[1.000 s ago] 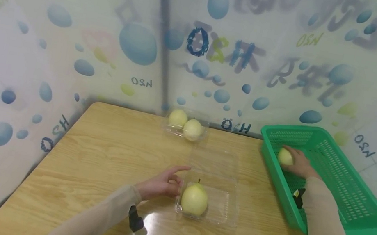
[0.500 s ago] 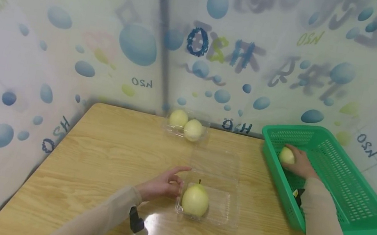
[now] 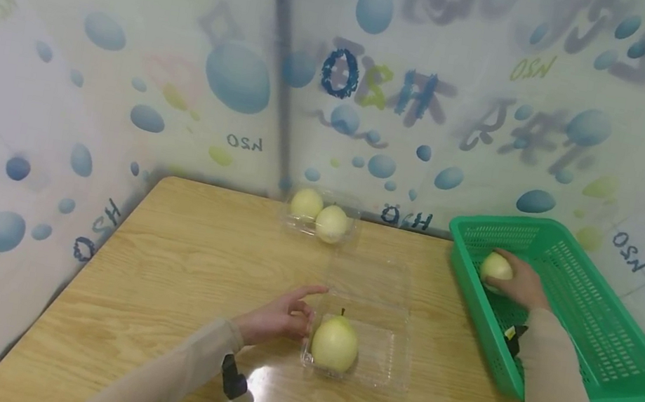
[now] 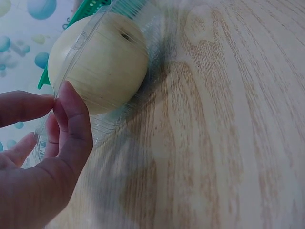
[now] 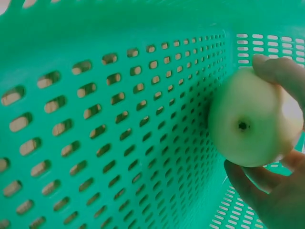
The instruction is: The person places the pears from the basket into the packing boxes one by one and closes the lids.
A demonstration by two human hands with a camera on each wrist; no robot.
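My left hand (image 3: 279, 317) pinches the left rim of an open clear plastic clamshell box (image 3: 383, 353); thumb and fingers meet on that edge in the left wrist view. Inside the box's left half sits a pale yellow pear (image 3: 335, 343), stem up, and its lid (image 3: 370, 277) lies folded back behind. Over in the green basket (image 3: 601, 333), my right hand (image 3: 519, 280) grips another pear (image 3: 496, 269) near the left wall. The right wrist view shows fingers and thumb curled round this pear (image 5: 252, 119), its dark blossom end facing the camera.
A second clear box (image 3: 313, 229) holding two pears (image 3: 331, 223) stands at the table's back edge, close to the patterned wall (image 3: 196, 116). The basket takes up the table's right side. Bare wood (image 3: 193, 243) lies left of the boxes.
The right hand has shifted slightly to the right with its pear, still inside the basket. My left hand keeps its place on the box rim.
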